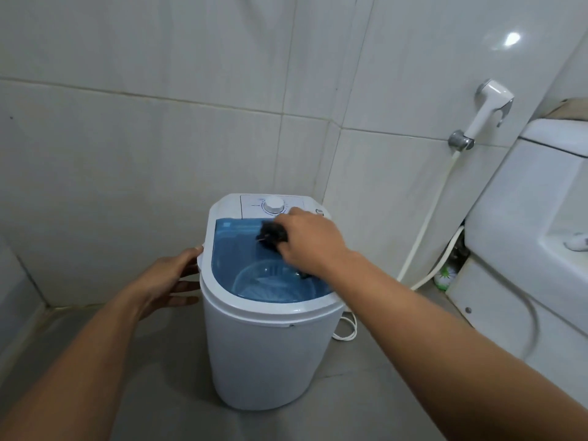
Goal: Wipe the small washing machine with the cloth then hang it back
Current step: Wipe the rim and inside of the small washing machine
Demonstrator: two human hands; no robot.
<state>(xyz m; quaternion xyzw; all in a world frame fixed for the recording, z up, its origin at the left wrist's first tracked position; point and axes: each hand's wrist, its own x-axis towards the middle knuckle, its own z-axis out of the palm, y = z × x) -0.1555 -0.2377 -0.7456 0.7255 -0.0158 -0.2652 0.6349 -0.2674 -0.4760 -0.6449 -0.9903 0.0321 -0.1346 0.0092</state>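
Note:
A small white washing machine [254, 354] stands on the grey floor in the corner, with a clear blue lid [241, 253] and a white dial [274, 204] at its back. My right hand [310, 241] presses a dark bunched cloth [272, 235] onto the lid's far right part. A bit of the cloth also shows under my wrist. My left hand [168, 278] rests flat against the machine's left rim and side, fingers spread, holding nothing.
Tiled walls close in behind and to the left. A white toilet [534, 237] stands at the right, with a bidet sprayer [488, 106] and its hose [426, 224] on the wall. A white cord [346, 329] lies on the floor behind the machine.

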